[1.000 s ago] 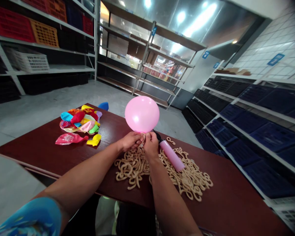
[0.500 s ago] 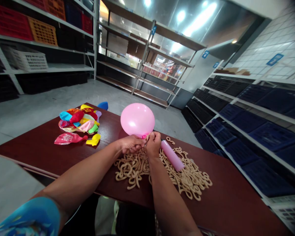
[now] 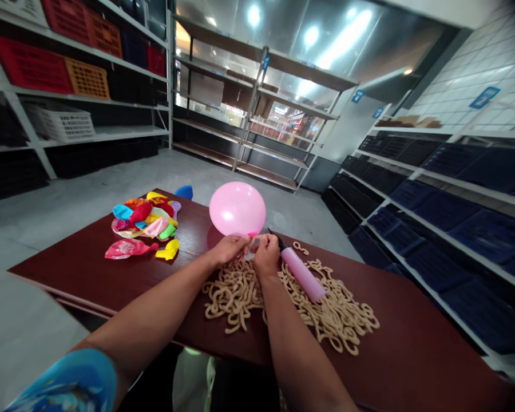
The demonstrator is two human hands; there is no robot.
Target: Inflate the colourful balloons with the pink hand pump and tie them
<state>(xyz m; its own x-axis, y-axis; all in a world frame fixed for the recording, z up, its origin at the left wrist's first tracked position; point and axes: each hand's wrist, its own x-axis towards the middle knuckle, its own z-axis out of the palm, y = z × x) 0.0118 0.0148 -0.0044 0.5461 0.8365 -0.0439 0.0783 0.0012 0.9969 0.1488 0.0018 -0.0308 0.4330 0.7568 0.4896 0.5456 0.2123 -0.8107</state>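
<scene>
Where the fingertips met half a second ago, a small gap is now open, with a pale strip (image 3: 254, 246) visible across it. The pink balloon (image 3: 237, 209), inflated, is held up in front of the far edge of the table (image 3: 86, 269), its neck toward the person; it leans more to the left than it did one second ago. Left hand (image 3: 230, 250): fingers narrowed in a pinch at the neck. Right hand (image 3: 266, 254): fingers curled in, pinching the other end of the strip; whether this is stretched neck or a separate piece cannot be told. In this inspector's judgement, the change indicates work at the neck, not the body; no finished knot can be confirmed. Beneath and beside the hands, a heap of tan curled pieces (image 3: 236, 297) covers the table's middle, with a pink cylinder (image 3: 304, 274) lying across it, dark end toward the far edge. Flat, uninflated balloons (image 3: 141, 213) are piled by the far left corner, with a red one (image 3: 129, 248) and a yellow one (image 3: 169, 250) lying just nearer.
</scene>
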